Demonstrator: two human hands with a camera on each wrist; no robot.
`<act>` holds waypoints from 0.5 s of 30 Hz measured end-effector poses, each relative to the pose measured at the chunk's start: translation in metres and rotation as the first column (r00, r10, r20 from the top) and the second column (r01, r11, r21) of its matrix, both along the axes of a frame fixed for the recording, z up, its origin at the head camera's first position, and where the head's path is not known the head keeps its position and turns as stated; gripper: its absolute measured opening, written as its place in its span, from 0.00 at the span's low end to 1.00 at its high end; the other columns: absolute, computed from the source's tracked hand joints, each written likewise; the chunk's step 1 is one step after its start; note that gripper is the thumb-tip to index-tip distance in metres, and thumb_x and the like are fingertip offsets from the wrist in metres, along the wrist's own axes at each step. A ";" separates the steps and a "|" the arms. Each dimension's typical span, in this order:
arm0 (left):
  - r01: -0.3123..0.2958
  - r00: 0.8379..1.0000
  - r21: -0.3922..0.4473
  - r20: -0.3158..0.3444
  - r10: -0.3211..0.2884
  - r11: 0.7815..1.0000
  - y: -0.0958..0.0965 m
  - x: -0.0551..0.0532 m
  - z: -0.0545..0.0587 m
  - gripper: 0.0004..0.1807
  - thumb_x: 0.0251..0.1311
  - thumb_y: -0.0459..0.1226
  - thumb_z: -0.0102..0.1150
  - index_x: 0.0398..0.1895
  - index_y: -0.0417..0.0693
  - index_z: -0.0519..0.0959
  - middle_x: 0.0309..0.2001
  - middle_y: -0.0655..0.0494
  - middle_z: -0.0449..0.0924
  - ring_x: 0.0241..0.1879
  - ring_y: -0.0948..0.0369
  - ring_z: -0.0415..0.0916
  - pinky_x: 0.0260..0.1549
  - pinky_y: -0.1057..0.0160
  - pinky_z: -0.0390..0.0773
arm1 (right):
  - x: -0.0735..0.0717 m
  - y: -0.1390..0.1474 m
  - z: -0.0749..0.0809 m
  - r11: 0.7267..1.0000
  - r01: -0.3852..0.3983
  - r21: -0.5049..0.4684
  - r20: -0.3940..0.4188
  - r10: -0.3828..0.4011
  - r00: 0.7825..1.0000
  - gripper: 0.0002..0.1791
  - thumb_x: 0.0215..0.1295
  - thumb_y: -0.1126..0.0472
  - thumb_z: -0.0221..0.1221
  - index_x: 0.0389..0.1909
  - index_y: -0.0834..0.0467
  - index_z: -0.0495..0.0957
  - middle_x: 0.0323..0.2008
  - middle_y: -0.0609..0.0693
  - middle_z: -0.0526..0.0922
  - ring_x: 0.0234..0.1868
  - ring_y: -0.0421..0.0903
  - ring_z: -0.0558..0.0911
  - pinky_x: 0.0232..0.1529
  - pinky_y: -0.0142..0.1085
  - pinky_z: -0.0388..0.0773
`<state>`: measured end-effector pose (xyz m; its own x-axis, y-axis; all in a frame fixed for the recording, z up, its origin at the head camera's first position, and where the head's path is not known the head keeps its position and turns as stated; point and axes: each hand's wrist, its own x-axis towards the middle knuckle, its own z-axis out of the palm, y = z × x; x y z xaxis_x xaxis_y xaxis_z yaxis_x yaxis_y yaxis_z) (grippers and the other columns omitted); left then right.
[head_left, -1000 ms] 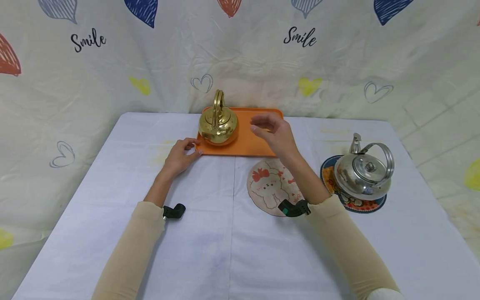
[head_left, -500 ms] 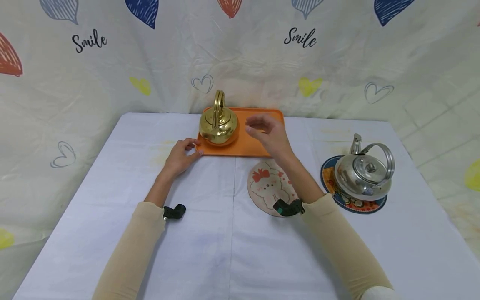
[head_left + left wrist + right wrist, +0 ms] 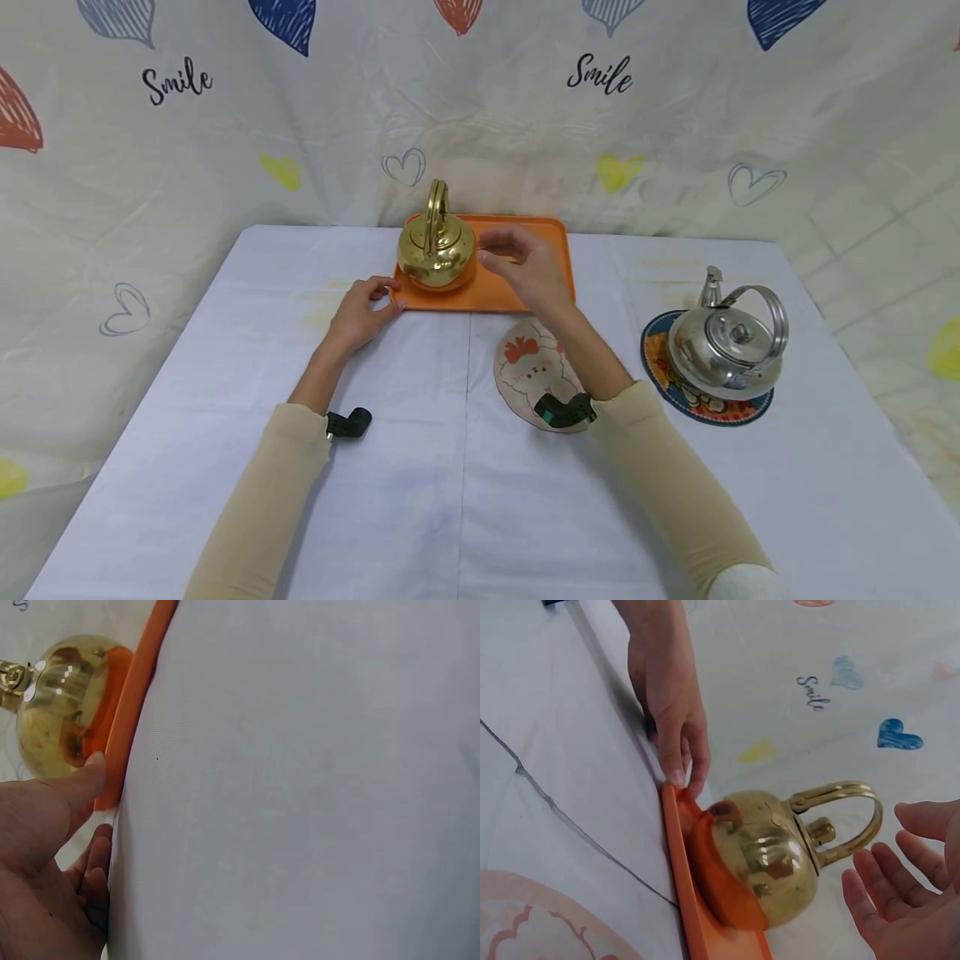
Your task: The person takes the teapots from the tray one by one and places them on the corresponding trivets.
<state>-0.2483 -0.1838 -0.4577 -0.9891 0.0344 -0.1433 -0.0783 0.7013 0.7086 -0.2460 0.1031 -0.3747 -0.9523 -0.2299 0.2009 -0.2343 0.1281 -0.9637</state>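
A golden kettle [image 3: 435,254] with an arched handle stands upright at the left end of an orange tray [image 3: 487,293]. My left hand [image 3: 362,315] pinches the tray's near left corner; in the right wrist view its thumb and a finger meet at that corner. My right hand [image 3: 528,268] hovers over the tray's right half, just right of the kettle, holding nothing. The right wrist view shows its fingers [image 3: 889,881] loosely bent and spread near the handle, with a gap between.
A silver kettle [image 3: 723,350] rests on a patterned round mat [image 3: 660,367] at the right. Partly under my right forearm lies a round pale mat [image 3: 525,383] with a bunny drawing. A printed cloth [image 3: 495,100] hangs behind the white-covered table [image 3: 390,500].
My right hand has moved left over the tray, closer to the golden kettle. The left hand keeps its place at the corner, and both kettles stay put.
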 end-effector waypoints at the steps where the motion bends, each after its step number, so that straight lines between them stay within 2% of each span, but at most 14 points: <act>1: -0.001 1.000 0.000 0.000 0.001 1.000 0.000 0.000 0.000 0.24 0.74 0.47 0.60 0.68 0.52 0.73 0.67 0.42 0.70 0.70 0.45 0.67 0.73 0.41 0.66 | -0.001 -0.001 0.000 1.000 0.003 0.008 -0.002 -0.003 1.000 0.18 0.71 0.62 0.65 0.59 0.62 0.79 0.59 0.60 0.83 0.59 0.48 0.83 0.62 0.38 0.80; 4: 0.001 1.000 0.001 0.000 -0.001 1.000 0.000 0.000 0.000 0.24 0.74 0.47 0.60 0.68 0.52 0.74 0.67 0.41 0.70 0.70 0.45 0.67 0.73 0.41 0.66 | -0.002 -0.003 0.000 1.000 0.002 0.017 -0.009 -0.002 1.000 0.19 0.71 0.62 0.66 0.59 0.64 0.79 0.58 0.59 0.84 0.59 0.49 0.83 0.62 0.38 0.80; 9: 0.001 1.000 0.008 -0.004 -0.001 1.000 0.000 0.000 0.001 0.23 0.74 0.47 0.61 0.68 0.51 0.74 0.67 0.42 0.70 0.69 0.45 0.67 0.73 0.41 0.66 | -0.005 -0.008 -0.001 1.000 -0.021 -0.011 -0.007 0.021 1.000 0.20 0.71 0.64 0.65 0.60 0.68 0.77 0.59 0.64 0.82 0.59 0.51 0.83 0.61 0.37 0.81; 15: 0.004 1.000 0.005 -0.011 -0.004 1.000 -0.001 0.001 0.000 0.24 0.74 0.47 0.61 0.68 0.51 0.74 0.67 0.41 0.70 0.70 0.45 0.67 0.73 0.42 0.67 | -0.005 -0.011 -0.003 1.000 -0.023 -0.006 -0.003 0.023 1.000 0.21 0.71 0.65 0.65 0.61 0.67 0.77 0.60 0.65 0.82 0.60 0.53 0.83 0.60 0.36 0.81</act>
